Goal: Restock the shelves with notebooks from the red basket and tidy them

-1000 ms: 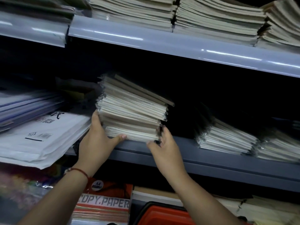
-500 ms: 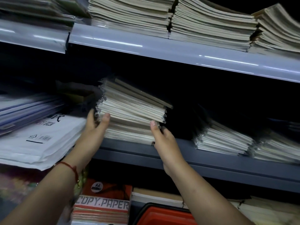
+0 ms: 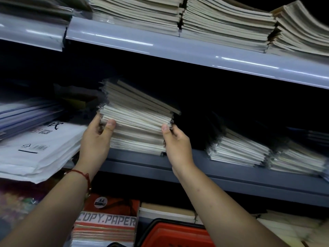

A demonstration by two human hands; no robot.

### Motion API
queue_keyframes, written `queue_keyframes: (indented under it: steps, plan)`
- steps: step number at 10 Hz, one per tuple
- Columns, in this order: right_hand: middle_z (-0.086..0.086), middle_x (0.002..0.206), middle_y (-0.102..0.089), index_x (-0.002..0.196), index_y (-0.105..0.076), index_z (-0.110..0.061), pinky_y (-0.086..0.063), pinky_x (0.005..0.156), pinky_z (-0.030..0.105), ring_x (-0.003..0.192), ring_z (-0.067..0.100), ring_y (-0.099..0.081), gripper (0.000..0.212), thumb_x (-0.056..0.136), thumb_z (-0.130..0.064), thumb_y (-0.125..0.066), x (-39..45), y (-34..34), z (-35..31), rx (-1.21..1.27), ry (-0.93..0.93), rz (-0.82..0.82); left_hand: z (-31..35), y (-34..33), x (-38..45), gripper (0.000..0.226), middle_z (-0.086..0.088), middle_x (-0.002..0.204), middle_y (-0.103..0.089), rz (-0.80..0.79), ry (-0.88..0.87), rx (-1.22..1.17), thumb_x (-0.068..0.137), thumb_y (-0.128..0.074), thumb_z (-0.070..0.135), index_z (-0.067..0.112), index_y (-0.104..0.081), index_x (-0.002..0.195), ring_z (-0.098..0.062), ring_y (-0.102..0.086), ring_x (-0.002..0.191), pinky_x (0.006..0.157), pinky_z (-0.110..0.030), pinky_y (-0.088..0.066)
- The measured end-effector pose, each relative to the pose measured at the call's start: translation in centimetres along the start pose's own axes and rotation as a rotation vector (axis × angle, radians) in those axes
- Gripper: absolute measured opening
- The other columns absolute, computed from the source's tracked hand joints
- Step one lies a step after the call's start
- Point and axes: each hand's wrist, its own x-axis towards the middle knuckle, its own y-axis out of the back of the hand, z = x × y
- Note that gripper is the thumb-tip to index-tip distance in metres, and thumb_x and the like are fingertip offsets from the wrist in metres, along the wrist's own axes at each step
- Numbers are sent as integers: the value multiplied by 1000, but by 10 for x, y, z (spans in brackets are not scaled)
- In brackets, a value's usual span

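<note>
Head cam: I've got the notebook stack (image 3: 137, 125) on the middle shelf (image 3: 231, 177), left hand (image 3: 96, 139) pinching its left edge, right hand (image 3: 176, 145) gripping the right corner. Looks heavy as a block, and the plastic-wrapped covers probably slide, so the fanned top could skate off. I'd squeeze both sides low down, not the top. Red basket (image 3: 170, 234) sits below.

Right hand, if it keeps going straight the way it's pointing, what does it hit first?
The right hand already touches the wrapped notebook stack at its right end. Pushed further, it probably meets only dark shelf space behind; depth there is unclear.
</note>
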Motion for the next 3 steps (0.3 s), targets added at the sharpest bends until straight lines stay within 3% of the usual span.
queue_keyframes:
  steps: [1, 2, 3]
  plan:
    - [-26, 93, -63, 114, -65, -30, -39, 74, 2, 89, -17, -57, 21, 100, -40, -54, -1, 4, -7, -43, -24, -32, 1, 3, -2, 53, -3, 103, -67, -16, 38, 27, 96, -52, 55, 16, -54, 132, -20, -62, 99, 85, -35, -47]
    - [-21, 115, -62, 140, -53, -16, -40, 89, 9, 121, 4, -56, 48, 99, -40, -56, -3, 14, -11, -138, -82, -82, 11, 4, -1, 66, -10, 134, -60, 38, 104, 51, 92, -58, 56, 17, -45, 144, -28, -57, 124, 100, -40, -44]
    - [-2, 150, -47, 152, -36, -19, -36, 110, 25, 137, 11, -44, 64, 97, -45, -56, -15, 39, -11, -287, -102, -116, 33, 4, -18, 66, -8, 130, -57, 153, 50, 149, 87, -73, 43, 22, -41, 142, -29, -59, 114, 97, -44, -49]
